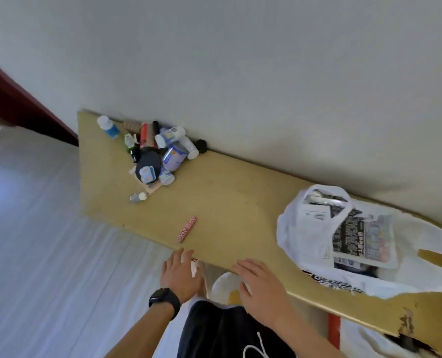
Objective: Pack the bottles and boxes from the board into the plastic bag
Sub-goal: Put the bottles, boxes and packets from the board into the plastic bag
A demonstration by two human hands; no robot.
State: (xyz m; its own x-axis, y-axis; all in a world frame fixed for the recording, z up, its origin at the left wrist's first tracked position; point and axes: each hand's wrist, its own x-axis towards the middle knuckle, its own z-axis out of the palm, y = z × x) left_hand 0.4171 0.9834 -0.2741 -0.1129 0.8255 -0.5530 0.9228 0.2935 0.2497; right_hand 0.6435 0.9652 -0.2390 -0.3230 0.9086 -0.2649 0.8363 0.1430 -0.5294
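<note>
The left hand (181,276) and right hand (262,286) rest flat and open on the board's (240,202) near edge, holding nothing. The bottles (158,153) are heaped at its far left corner. The plastic bag (305,228) gapes at the right end, probably to take them.

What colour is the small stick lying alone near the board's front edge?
Stick: pink with dark speckles; head view.

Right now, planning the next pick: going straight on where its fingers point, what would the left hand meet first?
Most likely the pink patterned box on the board, just ahead of the left hand; only bare board between.
</note>
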